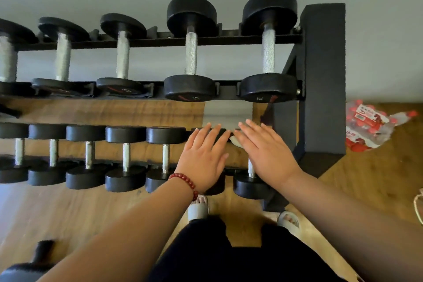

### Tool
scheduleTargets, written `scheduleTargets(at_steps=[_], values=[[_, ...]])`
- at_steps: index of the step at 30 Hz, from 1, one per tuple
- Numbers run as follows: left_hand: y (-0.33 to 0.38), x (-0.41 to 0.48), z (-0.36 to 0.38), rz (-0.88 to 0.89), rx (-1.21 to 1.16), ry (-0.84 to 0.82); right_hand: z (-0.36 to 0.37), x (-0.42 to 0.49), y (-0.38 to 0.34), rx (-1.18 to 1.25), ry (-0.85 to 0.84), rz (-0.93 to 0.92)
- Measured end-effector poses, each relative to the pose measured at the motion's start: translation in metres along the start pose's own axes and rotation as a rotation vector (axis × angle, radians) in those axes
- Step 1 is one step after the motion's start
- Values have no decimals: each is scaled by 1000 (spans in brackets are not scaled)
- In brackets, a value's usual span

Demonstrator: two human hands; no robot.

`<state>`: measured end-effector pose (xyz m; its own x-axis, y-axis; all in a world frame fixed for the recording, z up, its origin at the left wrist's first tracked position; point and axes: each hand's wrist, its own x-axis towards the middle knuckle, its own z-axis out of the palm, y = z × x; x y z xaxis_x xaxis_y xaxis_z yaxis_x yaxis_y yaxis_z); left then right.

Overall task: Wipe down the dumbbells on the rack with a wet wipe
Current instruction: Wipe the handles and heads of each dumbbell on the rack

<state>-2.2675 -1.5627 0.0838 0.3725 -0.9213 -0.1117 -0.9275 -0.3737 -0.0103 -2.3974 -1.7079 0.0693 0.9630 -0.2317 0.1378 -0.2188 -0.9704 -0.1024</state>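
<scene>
A black two-tier dumbbell rack (320, 75) holds black dumbbells with silver handles on both tiers. My left hand (203, 158), with a red bead bracelet at the wrist, lies flat with straight fingers over the second dumbbell from the right on the lower tier (215, 186). My right hand (263, 151) lies flat with straight fingers over the rightmost lower dumbbell (249, 184). A pale wet wipe (235, 141) peeks out from under the right hand's fingers, against the far head of that dumbbell. Most of the wipe is hidden.
Several larger dumbbells (191, 52) sit on the upper tier. A plastic-wrapped pack of red-capped bottles (368, 126) lies on the wooden floor right of the rack. My feet in grey slippers (198, 208) stand close to the rack. Another dumbbell (34, 261) lies at bottom left.
</scene>
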Motion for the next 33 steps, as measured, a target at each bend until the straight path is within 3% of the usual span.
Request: scheduleTargets(at_steps=[10,21,33], values=[[-64,26,40,231,-18,-63,51,2,-35,-58,-18,321],[-28,64,146,262,-48,-100,158,-13,-8,-36,4,355],[-4,113,284,267,-15,35,295,-47,44,-59,136,406]])
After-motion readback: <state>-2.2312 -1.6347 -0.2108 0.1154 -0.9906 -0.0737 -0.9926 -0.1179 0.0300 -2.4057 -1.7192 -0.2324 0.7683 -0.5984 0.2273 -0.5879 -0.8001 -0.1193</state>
